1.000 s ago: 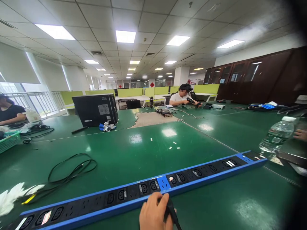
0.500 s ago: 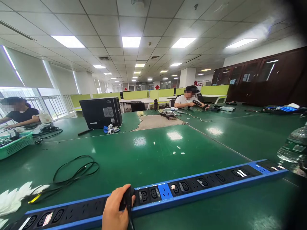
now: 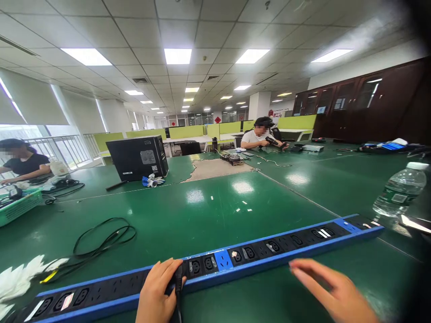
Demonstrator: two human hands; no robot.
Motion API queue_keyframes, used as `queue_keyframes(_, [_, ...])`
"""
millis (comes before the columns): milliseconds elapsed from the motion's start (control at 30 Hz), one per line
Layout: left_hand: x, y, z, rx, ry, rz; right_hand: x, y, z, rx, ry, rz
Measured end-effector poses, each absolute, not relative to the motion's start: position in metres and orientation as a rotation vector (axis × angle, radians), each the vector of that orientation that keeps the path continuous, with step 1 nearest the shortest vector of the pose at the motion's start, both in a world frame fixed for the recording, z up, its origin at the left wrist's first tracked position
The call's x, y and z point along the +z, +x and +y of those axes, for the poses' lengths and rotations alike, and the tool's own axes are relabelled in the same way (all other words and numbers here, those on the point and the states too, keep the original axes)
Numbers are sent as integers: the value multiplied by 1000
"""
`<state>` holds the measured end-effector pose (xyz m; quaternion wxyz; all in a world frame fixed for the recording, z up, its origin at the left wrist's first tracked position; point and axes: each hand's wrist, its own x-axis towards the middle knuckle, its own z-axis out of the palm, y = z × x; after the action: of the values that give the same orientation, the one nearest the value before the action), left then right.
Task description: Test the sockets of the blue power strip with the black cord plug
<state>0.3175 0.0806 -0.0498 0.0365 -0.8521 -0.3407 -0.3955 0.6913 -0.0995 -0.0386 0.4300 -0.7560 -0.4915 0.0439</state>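
The left hand [image 3: 157, 289] is wrapped around a black plastic plug [image 3: 178, 271], whose black cord runs down toward the bottom edge just right of that hand. Plug and fingers are over the long blue power strip with black sockets [image 3: 223, 260], which stretches beneath the left hand and out past it on both sides; whether the plug sits in a socket is hidden by the fingers. The right hand [image 3: 333, 289] holds nothing visible, thumb and fingers curved with a gap between them, fingertips just beside the strip's near edge. Beyond both hands spreads the glossy green counter [image 3: 175, 220]. A loosely coiled thin black cable [image 3: 101, 248] lies ahead and left of the left hand, with crumpled white material [image 3: 20, 278] farther left. A clear plastic water bottle with a green label [image 3: 400, 190] stands ahead and right of the right hand.
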Motion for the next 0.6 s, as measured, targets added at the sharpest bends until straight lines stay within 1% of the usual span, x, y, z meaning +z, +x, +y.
queue_keyframes(33, [-49, 318, 79, -1242, -2611, -1069, -33, 697, -77, 103, -1884, -1291])
queue_keyframes(100, [-48, 319, 74, -1339, -2585, -1165, -27, 704, -38, -73, -1859, -1412])
queue_keyframes(200, [-45, 329, 59, -1506, -2494, -1314, -32, 710, -5, -187, -1916, -1549])
queue_keyframes(267, [-43, 347, 47, -1548, -2473, -1309, -40, 713, 1, -152, -1977, -1582])
queue_keyframes(400, [-39, 400, 32, -1494, -2587, -1245, -50, 717, -3, -109, -1963, -1611])
queue_keyframes(500, [-38, 432, 34, -1454, -2635, -1320, -48, 716, -7, -123, -1928, -1619])
queue_keyframes(600, [-40, 445, 40, -1420, -2683, -1413, -45, 715, -9, -183, -1894, -1620])
